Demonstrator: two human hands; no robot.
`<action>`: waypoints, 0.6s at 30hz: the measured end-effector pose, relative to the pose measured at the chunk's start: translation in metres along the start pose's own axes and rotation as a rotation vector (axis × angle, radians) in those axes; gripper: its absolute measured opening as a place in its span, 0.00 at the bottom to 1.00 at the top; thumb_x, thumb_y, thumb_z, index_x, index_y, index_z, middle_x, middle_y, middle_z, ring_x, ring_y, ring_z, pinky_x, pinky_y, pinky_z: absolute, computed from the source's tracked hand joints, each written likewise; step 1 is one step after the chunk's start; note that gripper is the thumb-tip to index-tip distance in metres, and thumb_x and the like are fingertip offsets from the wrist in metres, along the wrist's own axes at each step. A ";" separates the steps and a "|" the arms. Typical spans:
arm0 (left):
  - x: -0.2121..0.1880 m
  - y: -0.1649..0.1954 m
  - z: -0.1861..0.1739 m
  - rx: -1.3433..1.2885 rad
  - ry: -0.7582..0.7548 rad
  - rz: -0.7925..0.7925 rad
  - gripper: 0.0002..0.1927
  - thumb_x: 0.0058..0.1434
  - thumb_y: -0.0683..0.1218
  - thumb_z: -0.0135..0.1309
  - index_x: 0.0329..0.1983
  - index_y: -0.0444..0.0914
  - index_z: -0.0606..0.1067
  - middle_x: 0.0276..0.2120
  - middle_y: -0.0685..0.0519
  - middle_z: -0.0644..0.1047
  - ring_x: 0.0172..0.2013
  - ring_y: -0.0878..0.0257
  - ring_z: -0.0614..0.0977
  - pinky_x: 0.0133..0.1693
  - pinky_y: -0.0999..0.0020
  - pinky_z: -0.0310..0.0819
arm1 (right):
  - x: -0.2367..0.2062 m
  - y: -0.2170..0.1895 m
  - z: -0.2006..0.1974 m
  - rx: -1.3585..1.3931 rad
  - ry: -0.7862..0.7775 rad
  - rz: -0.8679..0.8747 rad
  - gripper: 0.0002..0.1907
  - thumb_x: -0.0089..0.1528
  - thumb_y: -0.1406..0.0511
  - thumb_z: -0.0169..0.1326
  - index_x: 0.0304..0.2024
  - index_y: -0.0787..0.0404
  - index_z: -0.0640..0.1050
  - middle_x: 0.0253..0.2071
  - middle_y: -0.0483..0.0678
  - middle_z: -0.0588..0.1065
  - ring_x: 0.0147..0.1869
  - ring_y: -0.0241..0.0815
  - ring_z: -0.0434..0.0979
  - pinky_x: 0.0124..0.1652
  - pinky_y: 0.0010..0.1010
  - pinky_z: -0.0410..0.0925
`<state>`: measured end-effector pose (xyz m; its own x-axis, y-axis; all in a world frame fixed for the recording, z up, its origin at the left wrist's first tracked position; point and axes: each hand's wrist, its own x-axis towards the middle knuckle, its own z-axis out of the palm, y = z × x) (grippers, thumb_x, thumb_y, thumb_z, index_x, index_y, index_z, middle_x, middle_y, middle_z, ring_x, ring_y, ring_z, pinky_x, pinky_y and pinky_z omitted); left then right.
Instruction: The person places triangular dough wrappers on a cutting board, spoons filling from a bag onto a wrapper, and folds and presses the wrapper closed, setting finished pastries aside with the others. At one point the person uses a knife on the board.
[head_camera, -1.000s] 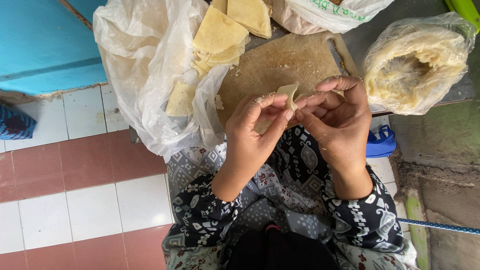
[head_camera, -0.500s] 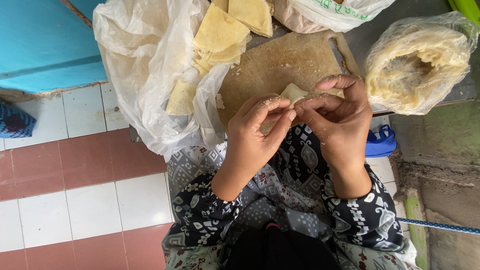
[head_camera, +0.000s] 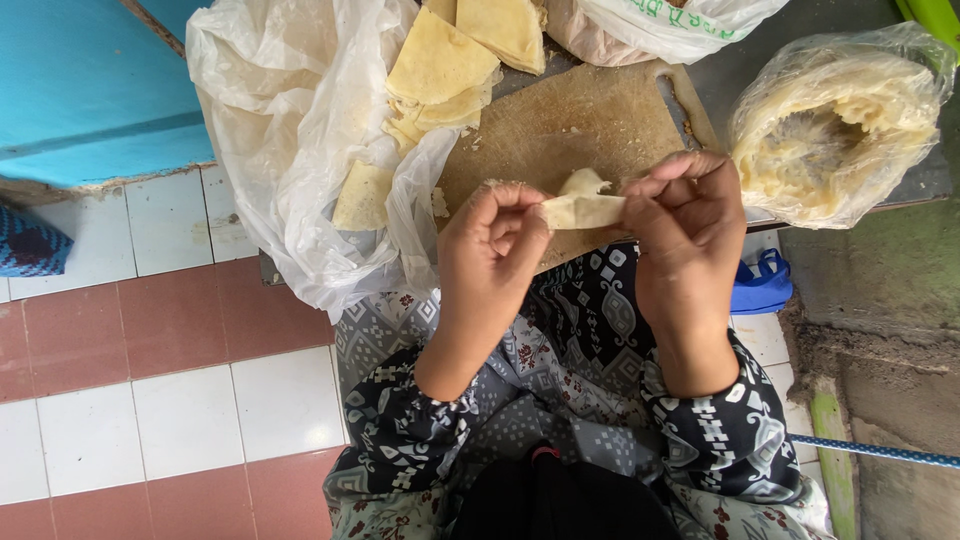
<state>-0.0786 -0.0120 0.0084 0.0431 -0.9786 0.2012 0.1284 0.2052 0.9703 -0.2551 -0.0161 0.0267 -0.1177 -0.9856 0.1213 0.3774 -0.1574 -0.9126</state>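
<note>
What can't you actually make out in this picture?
Head view only:
- Inside of the folded wrapper: fingers of the left hand and right hand cover both ends.
- Contents of the clear bag: plastic blurs them.
- Stacked wrappers: top edge cuts them off.

Red-and-white tiled floor (head_camera: 150, 370), blue wall (head_camera: 90, 90)

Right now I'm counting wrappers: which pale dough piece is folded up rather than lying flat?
The small folded dough piece pinched between the left hand and right hand; the triangular sheets lie flat on the plastic bag.
</note>
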 end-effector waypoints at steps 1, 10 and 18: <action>0.002 -0.003 -0.004 -0.061 -0.020 -0.038 0.03 0.70 0.37 0.53 0.45 0.33 0.73 0.46 0.48 0.80 0.43 0.64 0.84 0.45 0.74 0.84 | 0.001 -0.001 -0.002 0.056 0.007 0.036 0.12 0.69 0.80 0.50 0.53 0.66 0.68 0.45 0.52 0.77 0.47 0.39 0.80 0.48 0.29 0.75; 0.016 0.010 -0.046 -0.638 0.038 -0.227 0.06 0.65 0.37 0.43 0.42 0.34 0.71 0.37 0.47 0.79 0.36 0.59 0.86 0.32 0.65 0.86 | 0.010 -0.007 -0.018 0.500 0.011 0.227 0.09 0.69 0.76 0.48 0.51 0.64 0.72 0.45 0.49 0.77 0.48 0.43 0.81 0.50 0.38 0.77; 0.018 0.063 -0.086 0.676 0.352 0.027 0.07 0.71 0.38 0.52 0.50 0.35 0.75 0.41 0.50 0.77 0.35 0.61 0.81 0.37 0.64 0.79 | 0.024 -0.024 -0.028 0.446 -0.025 0.168 0.10 0.67 0.76 0.50 0.50 0.64 0.72 0.46 0.50 0.77 0.48 0.43 0.81 0.51 0.39 0.77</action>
<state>0.0157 -0.0151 0.0618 0.3659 -0.8872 0.2810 -0.5065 0.0635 0.8599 -0.2932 -0.0344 0.0408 -0.0018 -1.0000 0.0009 0.7474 -0.0019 -0.6644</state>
